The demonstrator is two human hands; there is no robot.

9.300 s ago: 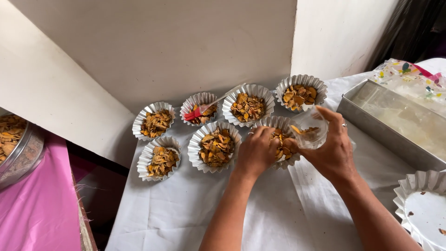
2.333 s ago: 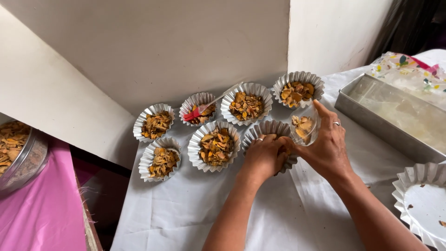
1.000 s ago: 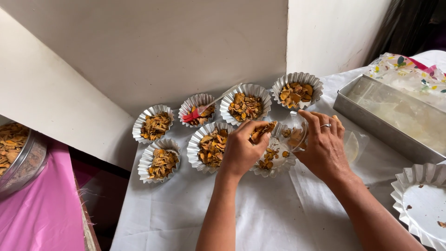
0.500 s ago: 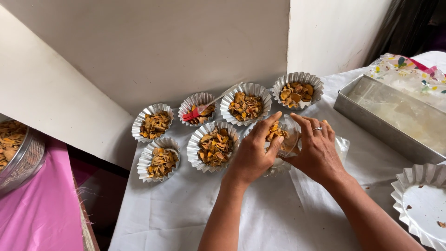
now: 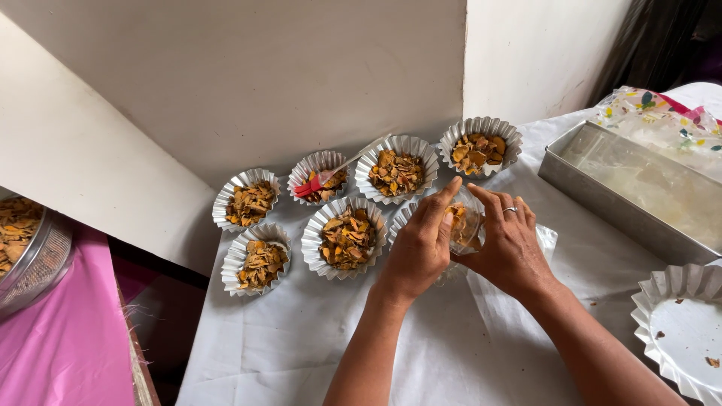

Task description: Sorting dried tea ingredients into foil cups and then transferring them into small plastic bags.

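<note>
Clear plastic bag (image 5: 468, 222) of orange chips at frame centre, right hand (image 5: 508, 244) fingers curled around it, left hand (image 5: 421, 244) fingers pressed on its side, above a fluted foil cup (image 5: 400, 218).

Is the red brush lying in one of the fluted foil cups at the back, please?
Yes, the red brush rests in a foil cup in the back row, its clear handle sticking out toward the next cup.
</note>
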